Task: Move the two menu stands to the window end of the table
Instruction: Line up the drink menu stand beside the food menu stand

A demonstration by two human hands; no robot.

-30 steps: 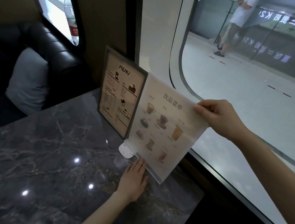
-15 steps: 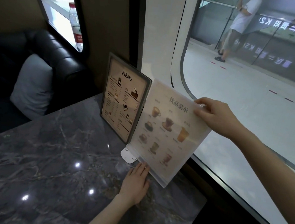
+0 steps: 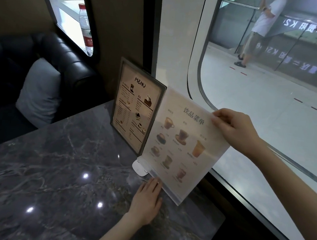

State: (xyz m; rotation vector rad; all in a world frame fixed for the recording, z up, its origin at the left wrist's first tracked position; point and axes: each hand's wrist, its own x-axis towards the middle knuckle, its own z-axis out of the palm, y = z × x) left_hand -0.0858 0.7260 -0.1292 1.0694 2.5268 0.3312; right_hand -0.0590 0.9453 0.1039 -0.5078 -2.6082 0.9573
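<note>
The right hand point(image 3: 235, 131) pinches the clear drinks menu stand point(image 3: 182, 145) at its top corner. The left hand point(image 3: 146, 201) lies flat, fingers point(image 3: 153, 184) spread, touching its base on the worktop point(image 3: 57, 168). The framed menu stand point(image 3: 136, 106) stands just beyond.

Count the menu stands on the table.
2. The dark-framed menu stand is at the window end; the clear menu stand is beside it on its right, with both hands on it.

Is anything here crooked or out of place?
Only a little. The clear drinks menu stand leans and overlaps the edge of the upright dark-framed menu stand, held by the right hand at its top and the left hand at its base. Nothing looks spilled or damaged.
</note>
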